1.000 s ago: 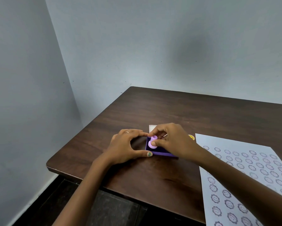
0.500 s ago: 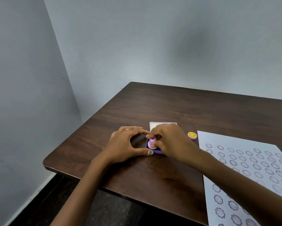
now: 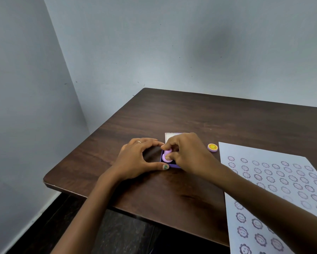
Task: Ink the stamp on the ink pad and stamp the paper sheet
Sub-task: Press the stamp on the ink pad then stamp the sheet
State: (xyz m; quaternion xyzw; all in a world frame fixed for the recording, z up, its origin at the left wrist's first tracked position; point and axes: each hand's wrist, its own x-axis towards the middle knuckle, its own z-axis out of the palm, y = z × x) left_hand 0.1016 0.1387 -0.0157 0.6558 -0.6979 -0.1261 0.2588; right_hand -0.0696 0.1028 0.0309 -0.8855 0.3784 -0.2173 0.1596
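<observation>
A small pink stamp is pinched in my right hand, its base pressed down into the purple ink pad near the table's middle. My left hand rests on the table left of the pad, thumb and index fingertip touching the pad's left edge and steadying it. The pad's white lid stands open behind my right hand. The white paper sheet lies to the right, covered with several rows of purple flower-face prints; my right forearm crosses its lower part.
A small round yellow smiley cap lies between the pad and the paper. The dark wooden table meets a blue-grey wall at the back; its left and front edges drop to a dark floor.
My right hand has pushed the stamp lower into the pad. Both hands stay at the pad. The view has shifted slightly, showing more of the lid and the yellow cap.
</observation>
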